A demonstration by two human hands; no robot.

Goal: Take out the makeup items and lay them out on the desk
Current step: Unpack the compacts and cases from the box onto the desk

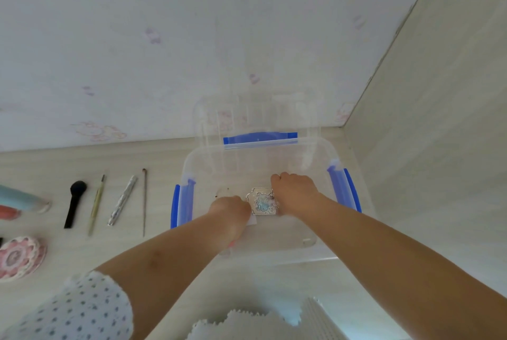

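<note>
Both my hands reach into a clear plastic box (307, 241) with blue clasps on the desk. A flat silver makeup case with a blue pattern (262, 201) lies on the box floor between them. My left hand (230, 209) grips its left edge with curled fingers. My right hand (292, 188) curls over its right edge. Laid out on the desk to the left are a black brush (74, 203), a thin pale brush (96, 203), a silver tube (122, 199) and a thin brown stick (144, 201).
At the far left lie a light blue tube (19, 198), a coral item (8, 212) and a round pink compact (17, 257). The box's clear lid (258, 117) leans against the wall behind it. A side panel (428, 147) closes the desk on the right.
</note>
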